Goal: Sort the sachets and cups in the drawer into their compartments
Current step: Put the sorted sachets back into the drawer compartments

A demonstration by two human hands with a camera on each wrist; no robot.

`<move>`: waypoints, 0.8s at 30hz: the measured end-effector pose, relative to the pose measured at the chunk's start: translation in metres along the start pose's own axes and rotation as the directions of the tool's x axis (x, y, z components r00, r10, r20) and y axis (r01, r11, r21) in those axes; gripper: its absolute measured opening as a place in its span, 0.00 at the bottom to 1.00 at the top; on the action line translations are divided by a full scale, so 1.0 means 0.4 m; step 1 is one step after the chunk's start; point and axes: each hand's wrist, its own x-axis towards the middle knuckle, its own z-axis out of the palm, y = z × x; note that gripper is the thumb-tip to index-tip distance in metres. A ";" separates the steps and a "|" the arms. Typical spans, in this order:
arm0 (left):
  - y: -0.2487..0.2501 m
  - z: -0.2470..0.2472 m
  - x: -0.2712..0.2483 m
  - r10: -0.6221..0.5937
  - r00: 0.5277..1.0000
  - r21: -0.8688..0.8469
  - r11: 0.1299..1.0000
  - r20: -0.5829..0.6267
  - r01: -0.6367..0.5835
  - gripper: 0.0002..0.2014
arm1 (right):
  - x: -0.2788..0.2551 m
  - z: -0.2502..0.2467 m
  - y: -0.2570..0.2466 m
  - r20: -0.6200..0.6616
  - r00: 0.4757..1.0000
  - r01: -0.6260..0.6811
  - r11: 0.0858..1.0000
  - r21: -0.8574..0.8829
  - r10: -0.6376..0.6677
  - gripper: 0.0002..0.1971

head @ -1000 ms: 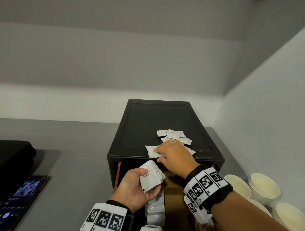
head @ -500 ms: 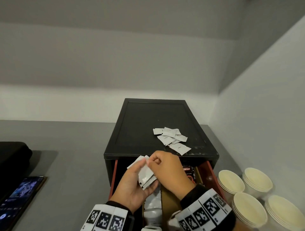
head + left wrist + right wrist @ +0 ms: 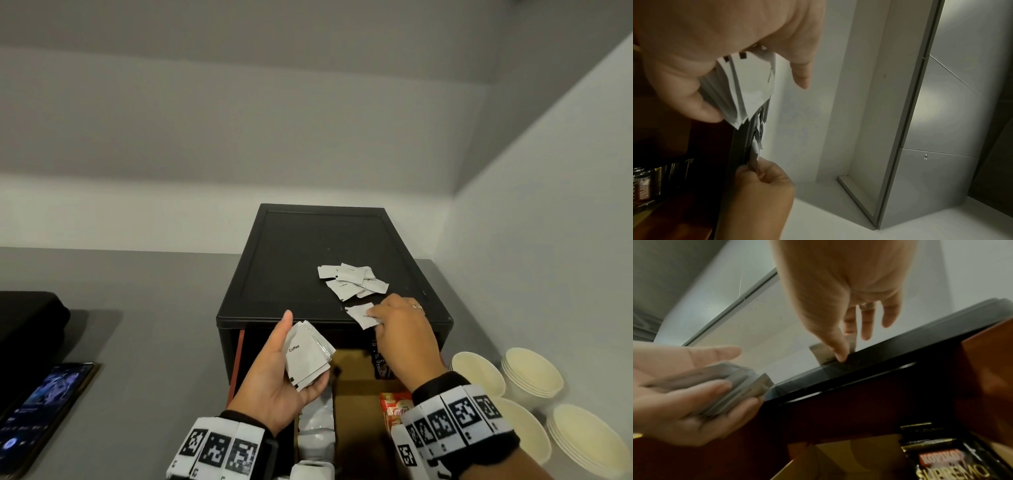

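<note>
While the right hand pinches one white sachet at the front edge of the black box top, just right of frame centre, the left hand cups a fanned stack of like sachets, the uppermost printed "Coffee". In the stack hand the fingers curl under the packets and the thumb stands straight beside them, not pressing down; the right wrist view confirms this loose cradle. The right thumb and forefinger close on the sachet's near corner, the other fingers hanging free above the lid. Beyond the pinched sachet, a loose pile of further white sachets lies on the box top, apart from it. Below the hands, at lower centre, the drawer stands open: white packets fill a narrow left compartment, a brown compartment beside it looks bare, and a red sachet and dark packets occupy the right side. Paper cups in short stacks sit on the table at lower right; a phone lies at lower left.

Judged risks: the stack, held without a clamping thumb and already splayed, may slide apart and spill into the wrong compartment when the next sachet is added. The corner pinch is shallow, so the thin packet could slip or skid off the lid edge into the drawer. The pile could be scattered by a brushing wrist.
</note>
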 end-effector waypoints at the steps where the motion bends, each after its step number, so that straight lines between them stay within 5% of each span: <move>1: 0.001 0.001 0.000 0.002 1.000 -0.004 1.000 0.013 -0.002 0.23 | -0.003 -0.005 -0.002 -0.031 1.000 0.005 0.996 0.089 -0.003 0.14; 5: 0.001 -0.004 0.006 0.024 0.999 0.011 1.000 0.045 -0.024 0.33 | -0.015 -0.058 -0.045 0.043 0.999 -0.007 0.863 0.505 -0.017 0.04; 8: -0.004 -0.004 0.006 0.011 0.995 0.020 1.000 0.097 -0.013 0.39 | -0.009 -0.101 -0.092 0.232 0.953 0.027 0.820 0.572 -0.193 0.08; 11: -0.007 0.002 -0.004 -0.012 0.991 0.029 1.000 0.130 0.009 0.34 | 0.004 -0.106 -0.128 0.434 0.837 0.068 0.851 0.521 -0.333 0.18; 13: -0.011 0.008 -0.009 -0.007 0.995 0.052 0.999 0.099 0.002 0.22 | 0.014 -0.087 -0.143 0.458 0.818 0.091 0.865 0.494 -0.348 0.25; 15: -0.012 0.010 -0.011 -0.007 0.998 0.059 0.998 0.055 0.003 0.14 | 0.026 -0.065 -0.153 0.421 0.845 0.096 0.868 0.487 -0.329 0.29; 19: -0.003 -0.009 0.003 -0.018 1.000 -0.005 1.000 0.014 0.018 0.15 | 0.072 -0.048 -0.137 0.258 0.945 0.053 0.872 0.487 -0.201 0.25; 21: 0.001 -0.022 0.012 -0.007 1.000 -0.024 1.000 0.000 0.007 0.16 | 0.112 -0.036 -0.109 0.184 0.977 0.042 0.947 0.318 -0.106 0.26; 24: 0.002 -0.030 0.014 0.005 1.000 -0.016 1.000 0.001 -0.005 0.15 | 0.155 -0.009 -0.072 0.339 0.940 -0.023 0.999 -0.028 0.031 0.35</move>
